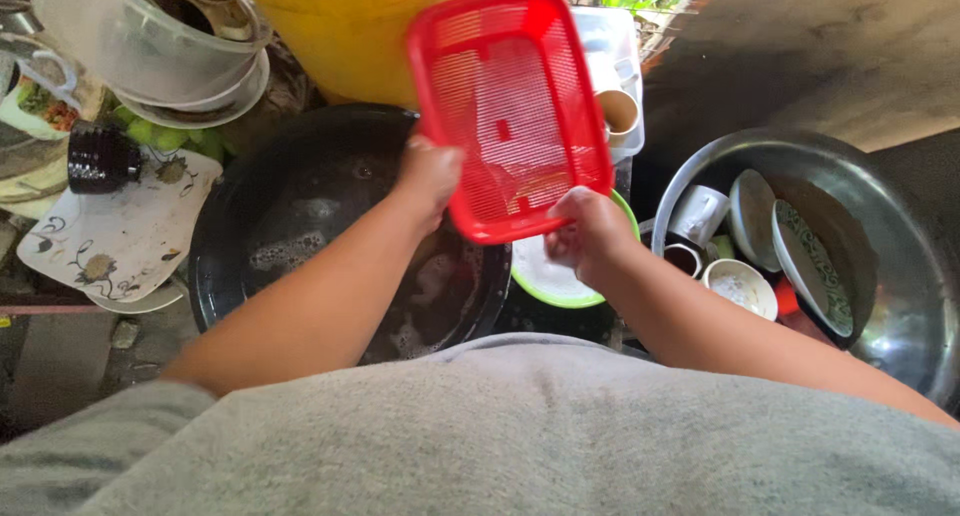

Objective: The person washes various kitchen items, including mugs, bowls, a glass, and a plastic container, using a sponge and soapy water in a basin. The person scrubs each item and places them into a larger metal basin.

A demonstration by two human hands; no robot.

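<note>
The red mesh basket [510,111] is tilted up in the air above the black basin [300,226] of soapy water, its open side turned toward the person. The left hand [428,176] clamps the lower left edge, fingers curled behind the rim; the right hand [585,238] grips the bottom right corner, fingers closed over it, and looks wet and sudsy. With that soap on the hands, I'd say the thin plastic rim could slip free, and the basket would drop into the basin and splash. Just beside the right hand sits a white plate with a green rim [545,276]; a slipped corner might knock it. To the right, the steel bowl [900,306] crowded with cups and dishes is near the right elbow, so a wide swing could rattle them. On the left, a floral tray [110,241] and a clear bowl [120,46] stand well apart.
</note>
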